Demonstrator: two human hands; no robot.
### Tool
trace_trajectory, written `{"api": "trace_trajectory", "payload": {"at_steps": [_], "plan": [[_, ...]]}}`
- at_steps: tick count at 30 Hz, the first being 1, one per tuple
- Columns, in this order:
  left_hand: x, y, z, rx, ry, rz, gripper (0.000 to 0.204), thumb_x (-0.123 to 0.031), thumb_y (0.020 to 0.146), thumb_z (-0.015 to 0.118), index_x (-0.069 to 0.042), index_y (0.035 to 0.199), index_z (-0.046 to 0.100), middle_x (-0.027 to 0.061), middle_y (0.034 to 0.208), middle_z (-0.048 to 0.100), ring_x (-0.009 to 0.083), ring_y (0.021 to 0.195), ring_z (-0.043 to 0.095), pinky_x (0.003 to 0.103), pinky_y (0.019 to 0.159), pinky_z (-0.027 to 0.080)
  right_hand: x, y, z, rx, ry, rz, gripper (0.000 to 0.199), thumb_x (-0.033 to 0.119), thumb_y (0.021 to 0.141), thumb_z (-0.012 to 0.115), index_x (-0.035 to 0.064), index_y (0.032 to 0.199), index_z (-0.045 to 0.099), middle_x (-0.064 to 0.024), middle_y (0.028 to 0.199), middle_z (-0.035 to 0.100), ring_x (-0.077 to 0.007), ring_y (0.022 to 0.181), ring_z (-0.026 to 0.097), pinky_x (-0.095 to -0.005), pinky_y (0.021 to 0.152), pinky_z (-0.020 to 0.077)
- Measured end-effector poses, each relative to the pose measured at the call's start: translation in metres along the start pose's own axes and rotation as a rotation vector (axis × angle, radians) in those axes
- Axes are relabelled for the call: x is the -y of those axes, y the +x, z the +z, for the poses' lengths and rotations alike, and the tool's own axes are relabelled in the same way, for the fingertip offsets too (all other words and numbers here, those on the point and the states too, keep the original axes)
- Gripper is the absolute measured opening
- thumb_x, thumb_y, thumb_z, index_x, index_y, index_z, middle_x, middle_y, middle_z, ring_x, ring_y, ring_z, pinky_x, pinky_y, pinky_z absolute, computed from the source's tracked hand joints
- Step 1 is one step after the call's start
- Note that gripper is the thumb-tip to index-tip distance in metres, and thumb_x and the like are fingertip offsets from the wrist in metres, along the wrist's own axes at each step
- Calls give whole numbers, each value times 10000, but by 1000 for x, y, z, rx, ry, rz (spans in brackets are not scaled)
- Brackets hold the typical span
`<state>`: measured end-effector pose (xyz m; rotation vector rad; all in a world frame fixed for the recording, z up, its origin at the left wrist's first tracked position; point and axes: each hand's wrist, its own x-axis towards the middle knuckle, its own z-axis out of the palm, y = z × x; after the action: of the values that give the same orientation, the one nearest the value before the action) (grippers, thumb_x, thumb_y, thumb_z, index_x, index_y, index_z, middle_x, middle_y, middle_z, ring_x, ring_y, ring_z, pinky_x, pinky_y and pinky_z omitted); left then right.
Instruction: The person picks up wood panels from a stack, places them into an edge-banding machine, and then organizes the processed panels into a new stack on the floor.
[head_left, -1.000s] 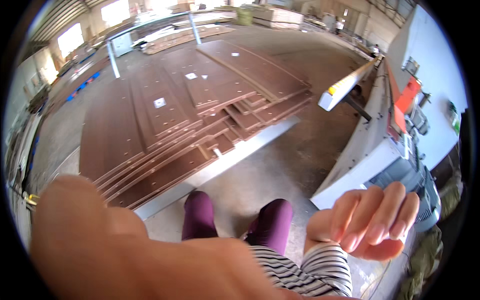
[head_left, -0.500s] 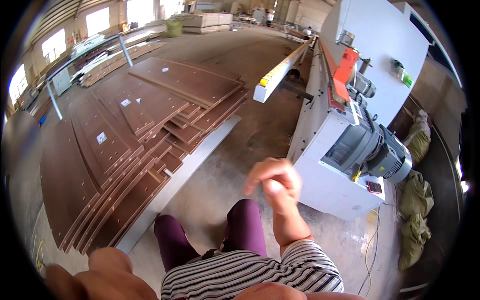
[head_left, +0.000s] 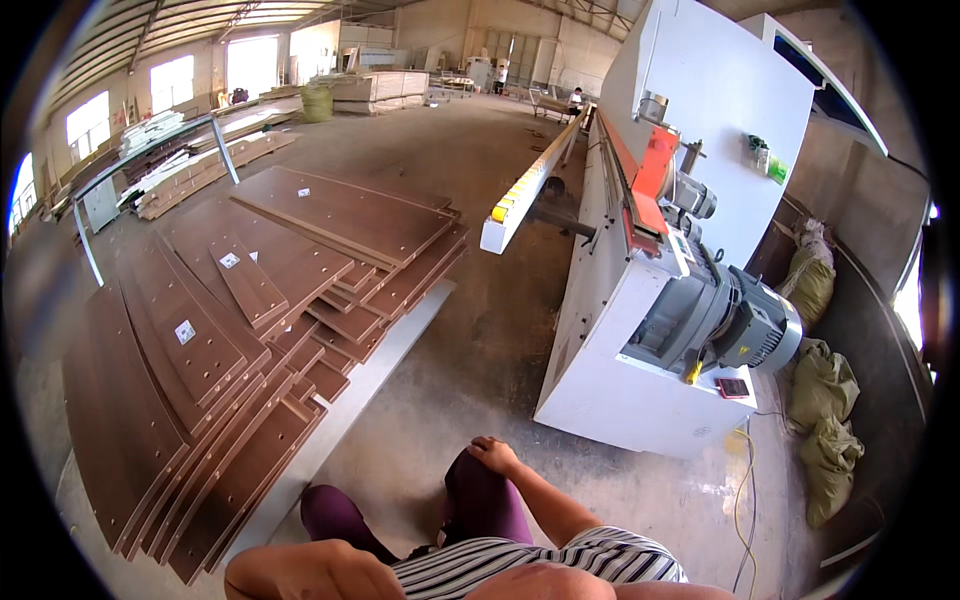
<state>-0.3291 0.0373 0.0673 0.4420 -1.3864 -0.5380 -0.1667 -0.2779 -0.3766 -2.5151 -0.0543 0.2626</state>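
Purple trousers (head_left: 492, 512), right hand (head_left: 494, 455) on knee (head_left: 463, 478), fingers (head_left: 483, 443) loosely curled

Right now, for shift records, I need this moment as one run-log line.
Right hand: on purple-clad right knee | left hand: not clearly visible | brown panels: stacked, left | white machine: right

Two knees (head_left: 480, 495), one machine (head_left: 590, 380) and three nearby sacks (head_left: 823, 390) show.

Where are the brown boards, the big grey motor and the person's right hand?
Brown boards (head_left: 215, 365), head view: top face of a board.
Big grey motor (head_left: 750, 318), head view: side of its casing.
Right hand (head_left: 493, 455), head view: back of the hand.
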Motion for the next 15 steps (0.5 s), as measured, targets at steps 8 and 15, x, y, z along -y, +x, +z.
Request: {"api": "trace_trajectory", "payload": {"at_steps": [8, 15], "plan": [[97, -146, -88, -395, 475, -669, 273, -205, 989, 508, -14, 1153, 614, 115, 1033, 683, 230, 834, 675, 325, 724, 532, 56, -10, -13, 161, -406, -55, 391, 431, 861, 500, 191, 1117, 673, -68, 1183, 639, -305, 1115, 586, -471, 922, 486], [127, -400, -126, -779, 1689, -1202, 263, -272, 836, 643, -111, 1043, 668, 120, 940, 690, 355, 869, 644, 444, 808, 505, 58, -3, -15, 201, -353, -157, 379, 453, 849, 509, 208, 1073, 692, -74, 1131, 658, -315, 1054, 613, -440, 907, 497]]}}
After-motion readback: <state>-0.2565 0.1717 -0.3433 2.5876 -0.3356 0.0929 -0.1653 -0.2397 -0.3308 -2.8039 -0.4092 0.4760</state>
